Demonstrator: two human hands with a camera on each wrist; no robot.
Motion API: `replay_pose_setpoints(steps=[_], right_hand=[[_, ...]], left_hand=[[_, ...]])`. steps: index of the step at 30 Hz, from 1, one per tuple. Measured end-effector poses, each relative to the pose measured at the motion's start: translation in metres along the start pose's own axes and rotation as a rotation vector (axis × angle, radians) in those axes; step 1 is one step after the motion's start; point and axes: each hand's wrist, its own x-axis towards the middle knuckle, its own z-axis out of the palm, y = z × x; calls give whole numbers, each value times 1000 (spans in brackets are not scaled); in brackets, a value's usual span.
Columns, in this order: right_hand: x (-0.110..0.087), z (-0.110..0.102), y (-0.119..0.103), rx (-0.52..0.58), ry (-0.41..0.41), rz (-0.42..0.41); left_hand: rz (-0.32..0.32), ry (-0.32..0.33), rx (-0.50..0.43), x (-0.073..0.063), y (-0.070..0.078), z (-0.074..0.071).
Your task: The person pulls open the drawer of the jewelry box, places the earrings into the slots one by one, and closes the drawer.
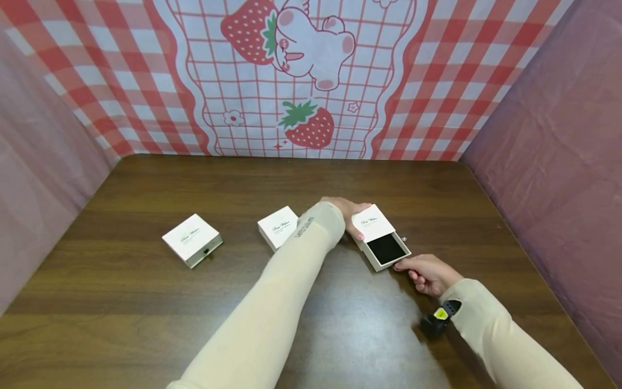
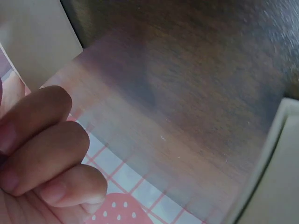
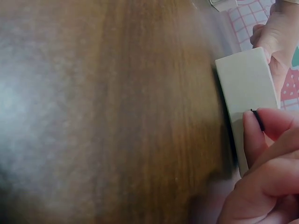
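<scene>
A white drawer box (image 1: 371, 222) with printed lettering on its sleeve sits on the right half of the table. My left hand (image 1: 346, 212) grips the sleeve from its left side, thumb along the near edge. The drawer (image 1: 387, 250) is pulled partway out toward me, showing a black lining with nothing visible on it. Between thumb and forefinger, my right hand (image 1: 430, 273) pinches the short black pull tab (image 3: 258, 120) on the drawer's front. A tiny shiny object (image 1: 404, 239) lies just right of the drawer, too small to identify.
Two similar white boxes are on the wooden table (image 1: 146, 302): a closed one (image 1: 191, 237) at the left, and another (image 1: 278, 227) partly hidden behind my left forearm. A strawberry-print cloth (image 1: 311, 124) hangs along the back edge, and pink cloth (image 1: 544, 135) at the sides.
</scene>
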Motion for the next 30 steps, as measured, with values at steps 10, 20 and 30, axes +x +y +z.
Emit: replay_pose_setpoints(steps=[10, 20, 30], right_hand=[[-3, 0, 7, -10, -18, -20], [-4, 1, 9, -2, -38, -44], [-6, 0, 11, -4, -12, -40]], left_hand=[[-6, 28, 95, 32, -16, 16], [34, 37, 47, 33, -18, 18], [32, 90, 148, 31, -12, 18]])
